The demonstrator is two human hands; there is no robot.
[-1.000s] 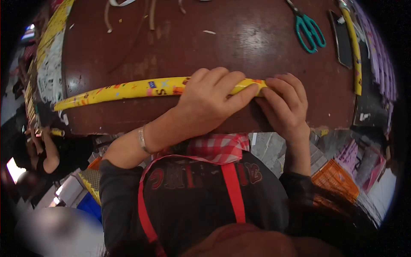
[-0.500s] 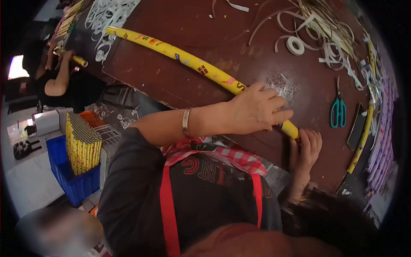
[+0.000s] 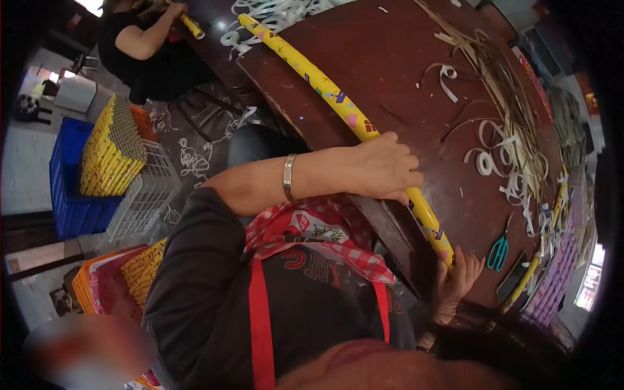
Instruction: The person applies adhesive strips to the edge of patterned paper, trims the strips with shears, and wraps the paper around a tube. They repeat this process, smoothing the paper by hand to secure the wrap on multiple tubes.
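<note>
A long yellow tube (image 3: pixel 338 97) with a colourful print lies slantwise over the table edge, from the upper left down toward my body. My left hand (image 3: pixel 387 170), with a metal bracelet on its wrist, is closed over the tube's middle from above. At the near end, my right hand (image 3: pixel 460 276) has its fingers and thumb around the tube's tip, partly hiding it. A printed stretch of tube shows between the two hands. Teal-handled scissors (image 3: pixel 498 252) lie on the table to the right of my right hand.
White strip rolls (image 3: pixel 484 162) and brown strips (image 3: pixel 500 84) lie on the red-brown table (image 3: pixel 390 58). Purple tubes (image 3: pixel 552 273) are stacked at right. At left are a blue crate (image 3: pixel 88 218) and bundled yellow tubes (image 3: pixel 110 156). A co-worker (image 3: pixel 140 52) sits at upper left holding another tube.
The view has turned, bringing more of the left side and floor into sight. My hands are further apart along the tube, with more of it showing between them.
</note>
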